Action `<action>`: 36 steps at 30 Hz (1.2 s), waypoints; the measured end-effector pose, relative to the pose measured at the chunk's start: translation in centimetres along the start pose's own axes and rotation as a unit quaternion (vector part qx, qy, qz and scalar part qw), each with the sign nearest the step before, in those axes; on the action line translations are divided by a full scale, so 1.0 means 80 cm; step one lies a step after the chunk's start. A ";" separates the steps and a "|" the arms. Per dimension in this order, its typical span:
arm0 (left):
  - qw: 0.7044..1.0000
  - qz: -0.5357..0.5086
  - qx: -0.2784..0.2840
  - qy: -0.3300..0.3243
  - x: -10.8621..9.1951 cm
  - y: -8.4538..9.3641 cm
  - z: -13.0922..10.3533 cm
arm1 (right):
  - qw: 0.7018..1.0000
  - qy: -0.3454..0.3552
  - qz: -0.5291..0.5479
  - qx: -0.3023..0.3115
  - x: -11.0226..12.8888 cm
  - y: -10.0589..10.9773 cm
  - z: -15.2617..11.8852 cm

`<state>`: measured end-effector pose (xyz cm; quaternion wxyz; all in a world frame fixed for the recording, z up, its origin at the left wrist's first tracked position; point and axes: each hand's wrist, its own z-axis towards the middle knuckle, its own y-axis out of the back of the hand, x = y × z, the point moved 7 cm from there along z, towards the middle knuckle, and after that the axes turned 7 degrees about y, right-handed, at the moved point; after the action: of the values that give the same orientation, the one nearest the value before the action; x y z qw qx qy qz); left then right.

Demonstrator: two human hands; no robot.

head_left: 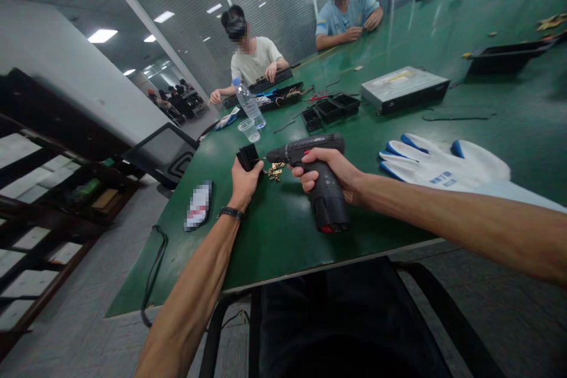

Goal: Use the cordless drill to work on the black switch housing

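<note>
My left hand grips a small black part upright over the green table. My right hand is wrapped round the handle of a black power drill. The drill lies sideways, its nose pointing left at the black part; the bit's tip is at the part's right side, though contact is too small to tell. Several small brass-coloured pieces lie on the table between my hands, just below the drill's nose.
A water bottle and plastic cup stand beyond my left hand. Small black trays and a silver metal box lie farther back. White-blue gloves are at right, a blurred object at left. Two people sit across.
</note>
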<state>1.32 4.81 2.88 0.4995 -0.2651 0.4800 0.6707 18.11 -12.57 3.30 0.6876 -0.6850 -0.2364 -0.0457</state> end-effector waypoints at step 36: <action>0.993 -0.074 0.073 0.056 0.015 -0.001 0.011 | 0.937 0.064 -0.343 0.001 -0.005 0.000 -0.003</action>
<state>1.09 6.11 2.19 0.5381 -0.2994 0.5339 0.5794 17.79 -12.88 3.18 0.6448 -0.5573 -0.4120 -0.3223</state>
